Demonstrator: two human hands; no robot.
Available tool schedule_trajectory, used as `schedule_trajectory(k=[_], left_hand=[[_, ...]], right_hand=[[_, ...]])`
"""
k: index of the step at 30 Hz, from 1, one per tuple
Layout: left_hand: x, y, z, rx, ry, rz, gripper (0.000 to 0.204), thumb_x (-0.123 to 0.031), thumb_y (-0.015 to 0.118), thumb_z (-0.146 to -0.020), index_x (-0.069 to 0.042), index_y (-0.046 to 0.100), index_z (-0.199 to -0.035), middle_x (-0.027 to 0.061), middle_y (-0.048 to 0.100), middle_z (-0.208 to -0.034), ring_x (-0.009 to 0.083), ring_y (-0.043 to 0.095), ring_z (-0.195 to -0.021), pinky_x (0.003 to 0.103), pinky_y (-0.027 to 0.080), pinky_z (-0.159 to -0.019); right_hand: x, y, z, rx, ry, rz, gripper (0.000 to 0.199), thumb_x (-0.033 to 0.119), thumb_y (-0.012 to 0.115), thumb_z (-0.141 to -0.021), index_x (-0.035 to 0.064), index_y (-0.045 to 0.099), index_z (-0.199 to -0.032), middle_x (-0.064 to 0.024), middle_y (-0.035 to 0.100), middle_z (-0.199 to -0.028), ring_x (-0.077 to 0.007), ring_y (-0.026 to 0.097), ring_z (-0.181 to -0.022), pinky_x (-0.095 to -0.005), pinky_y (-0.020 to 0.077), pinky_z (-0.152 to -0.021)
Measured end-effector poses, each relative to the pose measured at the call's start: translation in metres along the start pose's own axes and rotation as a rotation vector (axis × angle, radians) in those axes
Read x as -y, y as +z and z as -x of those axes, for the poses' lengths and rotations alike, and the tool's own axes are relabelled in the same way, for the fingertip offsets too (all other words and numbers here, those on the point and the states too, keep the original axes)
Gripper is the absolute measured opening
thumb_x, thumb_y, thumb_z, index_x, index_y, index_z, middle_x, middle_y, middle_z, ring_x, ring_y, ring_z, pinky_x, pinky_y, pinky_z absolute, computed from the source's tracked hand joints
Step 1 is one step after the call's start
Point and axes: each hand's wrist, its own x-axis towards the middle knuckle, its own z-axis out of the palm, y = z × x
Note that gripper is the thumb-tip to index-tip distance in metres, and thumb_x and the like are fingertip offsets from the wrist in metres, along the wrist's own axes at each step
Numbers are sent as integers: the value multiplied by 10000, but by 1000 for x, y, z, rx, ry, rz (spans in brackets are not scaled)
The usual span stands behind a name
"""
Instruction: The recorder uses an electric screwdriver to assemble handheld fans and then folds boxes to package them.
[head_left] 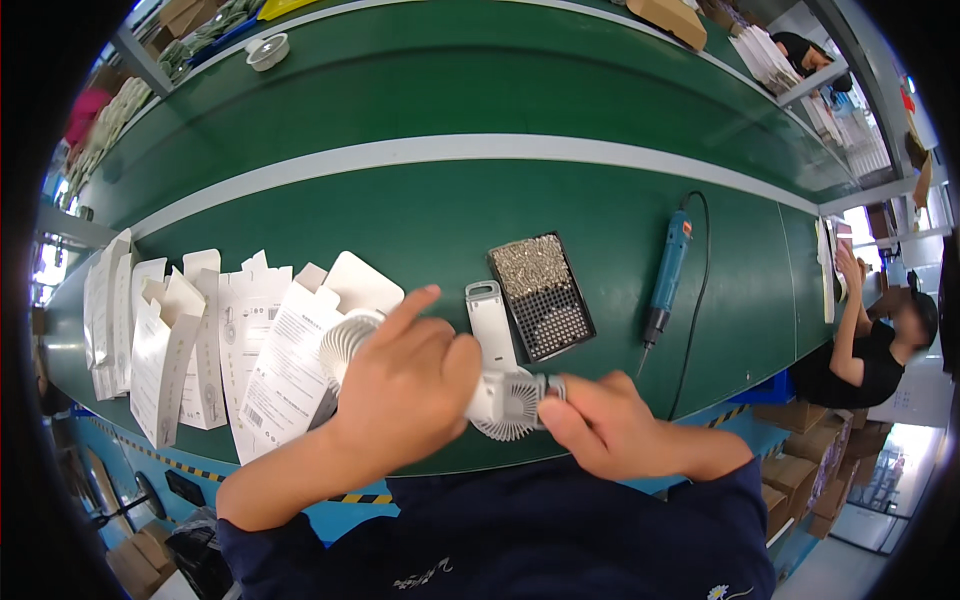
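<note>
Above the front edge of the bench, my right hand [605, 425] is closed on the grey end of a small white handheld fan [520, 400] with a ribbed grille. My left hand [410, 390] is curled at the fan's other side, its index finger stretched out; the fingertips underneath are hidden. A white ribbed fan head [348, 338] shows partly behind my left hand, next to the cartons. Just beyond the held fan, a pale handle-shaped piece [489, 318] lies on the green bench, close to a black tray of small metal screws [530, 268].
White printed cartons [262, 345] stand in a row at the left. A blue electric screwdriver [668, 265] with a black cord lies right of the tray. A raised green shelf [480, 80] runs along the back, holding a round white part [268, 52]. Another person [870, 345] works at the far right.
</note>
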Motion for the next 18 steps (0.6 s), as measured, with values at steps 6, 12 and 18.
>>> schedule_trajectory(k=[6, 12, 18], left_hand=[[-9, 16, -2, -43, 33, 29, 132, -52, 574, -592, -46, 462, -662, 80, 444, -549, 234, 521, -585, 444, 463, -976], [-11, -22, -34, -66, -101, -257, 562, -145, 778, -623, -21, 548, -1121, 123, 590, -1168, 289, 443, -1296, 560, 244, -1093], [-9, 13, -8, -17, -666, 340, 772, -313, 745, -793, 3, 336, -1366, 144, 596, -958, 282, 596, -733, 380, 483, -601]], right_hand=[[-6, 20, -4, -34, -23, 82, 227, 160, 546, -945, 5, 525, -781, -174, 515, -532, -370, 517, -433, -413, 416, -412], [-30, -15, 4, -330, 238, -377, 394, 275, 387, -1027, 48, 485, -721, -12, 482, -519, -74, 444, -441, -252, 342, -406], [-70, -92, 58, -980, -38, -479, 422, 417, 303, -1037, 96, 380, -774, -21, 423, -550, -92, 336, -385, -253, 295, -376]])
